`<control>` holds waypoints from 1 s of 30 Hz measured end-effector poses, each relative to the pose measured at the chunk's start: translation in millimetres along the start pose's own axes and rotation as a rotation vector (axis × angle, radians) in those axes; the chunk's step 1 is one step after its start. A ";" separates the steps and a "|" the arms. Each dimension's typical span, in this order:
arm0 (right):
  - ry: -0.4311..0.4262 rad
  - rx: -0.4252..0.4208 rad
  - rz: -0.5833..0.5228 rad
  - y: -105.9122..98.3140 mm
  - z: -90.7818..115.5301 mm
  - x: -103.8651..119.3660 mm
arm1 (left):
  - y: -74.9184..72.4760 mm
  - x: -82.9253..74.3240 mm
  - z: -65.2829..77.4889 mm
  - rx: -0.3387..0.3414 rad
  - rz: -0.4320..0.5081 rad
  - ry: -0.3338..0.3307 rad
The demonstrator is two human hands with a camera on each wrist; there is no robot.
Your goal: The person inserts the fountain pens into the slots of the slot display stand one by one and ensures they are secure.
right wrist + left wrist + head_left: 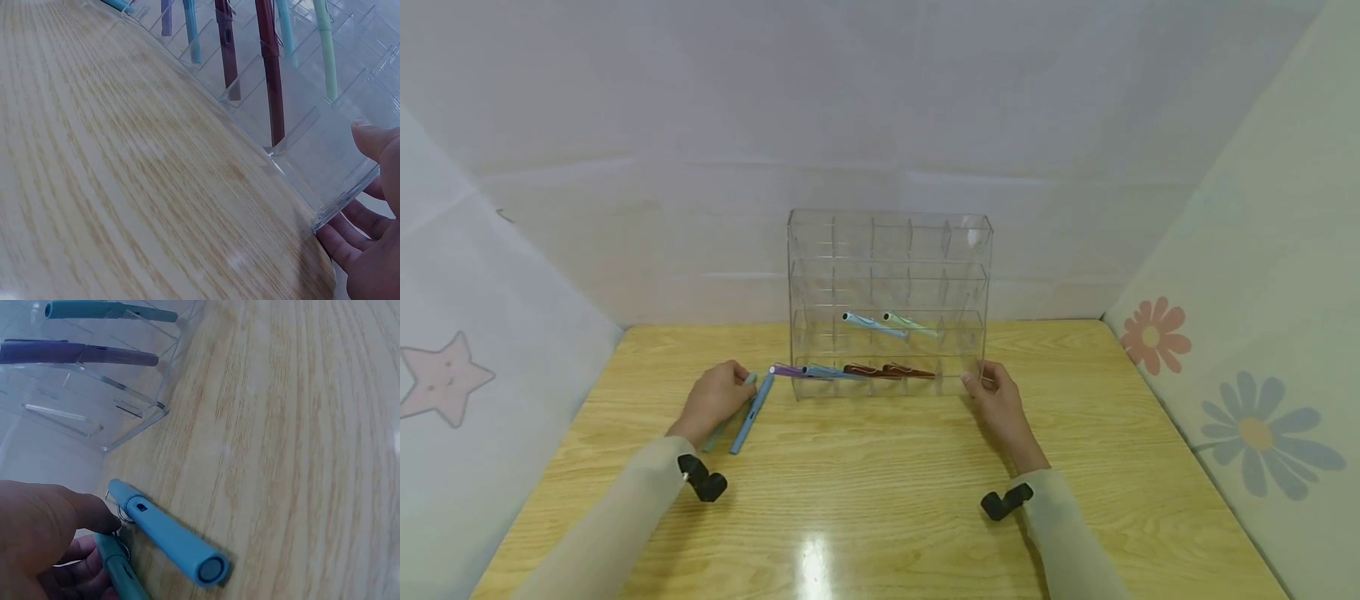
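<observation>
My left hand (713, 400) pinches the cap end of a green pen (122, 572) lying on the table left of the rack. Close beside it lies a blue pen (169, 534), apart from the rack. With the thumb in front and fingers behind, my right hand (1000, 408) grips the lower right side of a clear acrylic rack (951, 367). Its bottom row holds a purple pen (786, 371), a blue pen (835, 373) and two dark red pens (906, 372). One row up sit a light blue pen (876, 325) and a light green pen (913, 323).
The rack stands upright near the back of the wood-grain table (850, 500), before a pale cloth backdrop (880, 100). Cloth side walls with a star (447, 379) and flowers (1255, 433) border the table. Each wrist wears a small black camera (703, 479).
</observation>
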State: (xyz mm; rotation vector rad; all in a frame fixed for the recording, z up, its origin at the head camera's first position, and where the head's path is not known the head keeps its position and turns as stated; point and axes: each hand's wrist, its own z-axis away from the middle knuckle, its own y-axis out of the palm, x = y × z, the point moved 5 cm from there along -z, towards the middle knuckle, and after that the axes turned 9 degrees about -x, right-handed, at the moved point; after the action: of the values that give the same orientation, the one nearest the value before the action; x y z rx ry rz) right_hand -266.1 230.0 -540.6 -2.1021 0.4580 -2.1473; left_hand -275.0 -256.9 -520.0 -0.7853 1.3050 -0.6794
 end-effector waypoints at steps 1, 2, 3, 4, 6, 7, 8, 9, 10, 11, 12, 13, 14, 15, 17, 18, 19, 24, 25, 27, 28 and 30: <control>0.000 -0.001 -0.003 0.2 -0.3 -0.2 | 0.1 1.6 0.2 -0.005 0.006 -0.006; 0.000 -0.002 -0.005 0.5 -0.6 -0.4 | -0.3 3.1 0.5 -0.013 0.008 -0.007; -0.001 -0.002 -0.006 0.7 -1.0 -0.5 | -0.9 4.3 0.9 -0.018 0.011 -0.009; -0.001 -0.002 -0.005 0.8 -1.2 -0.6 | -1.9 5.2 1.5 -0.024 0.010 -0.009; 0.000 -0.002 -0.001 0.8 -1.5 -1.1 | -4.8 5.8 2.6 -0.029 0.004 -0.005; 0.004 -0.004 -0.004 0.7 -1.6 -1.4 | -6.8 5.6 3.4 -0.031 0.002 0.000; 0.003 -0.002 -0.002 0.7 -1.8 -1.6 | -9.0 5.4 4.3 -0.034 -0.003 0.004; 0.002 0.000 -0.003 0.6 -1.9 -1.9 | -11.4 5.6 5.1 -0.035 -0.006 0.008; 0.002 0.002 -0.001 0.4 -1.9 -2.1 | -14.1 5.7 6.0 -0.038 -0.009 0.006; 0.001 0.005 0.000 0.2 -1.9 -2.3 | -16.9 5.5 7.4 -0.037 -0.007 0.005; 0.000 0.007 0.000 0.0 -1.9 -2.2 | -19.8 5.4 8.6 -0.038 -0.003 0.001; -0.002 0.009 0.007 -0.6 -1.3 -1.9 | -23.1 4.4 10.4 -0.036 0.004 0.000; -0.002 0.010 0.009 -1.0 -1.1 -1.5 | -26.2 3.7 11.5 -0.039 0.006 -0.003; -0.001 0.008 0.010 -1.5 -1.0 -1.1 | -29.6 2.7 12.8 -0.041 0.011 -0.001; 0.000 0.007 0.011 -1.4 -0.7 -0.1 | -38.0 -0.4 16.9 -0.046 0.019 0.004; 0.000 0.006 0.011 -1.2 -0.7 0.2 | -42.3 -2.3 18.7 -0.051 0.015 0.013; 0.001 0.006 0.012 -0.8 -0.7 0.2 | -46.6 -4.1 20.7 -0.053 0.009 0.025; 0.007 0.014 0.013 1.1 0.0 0.4 | -66.1 -13.6 31.4 -0.054 -0.017 0.082; 0.009 0.015 0.016 1.0 0.6 0.9 | -69.2 -15.9 33.3 -0.057 -0.016 0.091; 0.010 0.014 0.015 0.3 1.4 2.0 | -74.5 -20.6 36.8 -0.065 -0.009 0.107; 0.012 0.013 0.013 -0.1 1.7 2.4 | -76.6 -22.8 38.4 -0.071 -0.006 0.115; 0.020 0.014 0.011 -0.2 2.2 2.5 | -80.0 -26.2 42.0 -0.079 -0.003 0.124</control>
State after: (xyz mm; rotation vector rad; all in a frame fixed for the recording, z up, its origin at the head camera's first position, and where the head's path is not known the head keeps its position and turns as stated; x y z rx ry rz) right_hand -264.0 229.2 -538.1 -2.0679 0.4534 -2.1612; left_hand -237.5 -276.7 -436.0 -0.8194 1.4501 -0.6915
